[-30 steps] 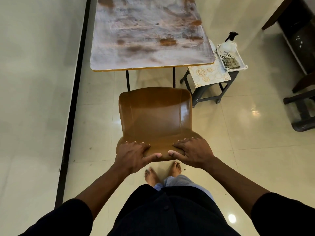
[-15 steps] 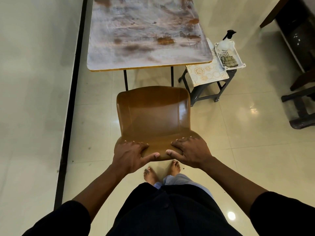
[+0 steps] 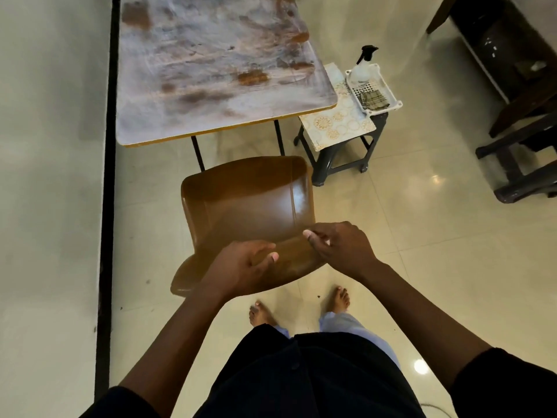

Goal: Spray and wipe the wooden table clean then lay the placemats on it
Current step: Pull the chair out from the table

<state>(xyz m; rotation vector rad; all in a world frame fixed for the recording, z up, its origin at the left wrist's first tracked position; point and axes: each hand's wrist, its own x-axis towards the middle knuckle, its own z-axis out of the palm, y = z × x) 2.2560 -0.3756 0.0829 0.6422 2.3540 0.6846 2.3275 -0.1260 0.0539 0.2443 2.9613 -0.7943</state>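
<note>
The wooden table [image 3: 211, 64] stands ahead, its top smeared whitish with brown stains. To its right a patterned placemat [image 3: 340, 122] lies on a dark stool [image 3: 337, 159]. On that mat sits a white basket [image 3: 391, 96] holding a spray bottle [image 3: 361, 69] and a folded checked cloth [image 3: 374, 99]. My left hand [image 3: 244, 267] and my right hand [image 3: 340, 248] hover just over the back of a brown chair [image 3: 247, 200], fingers loosely curled, holding nothing.
The brown chair stands between me and the table's near edge. Dark wooden furniture [image 3: 518, 86] lines the right side. A black strip [image 3: 107, 176] runs along the wall at the left. The floor is glossy tile.
Both hands have let go of the chair back and lifted off it. The chair now sits turned slightly, and my feet have stepped apart.
</note>
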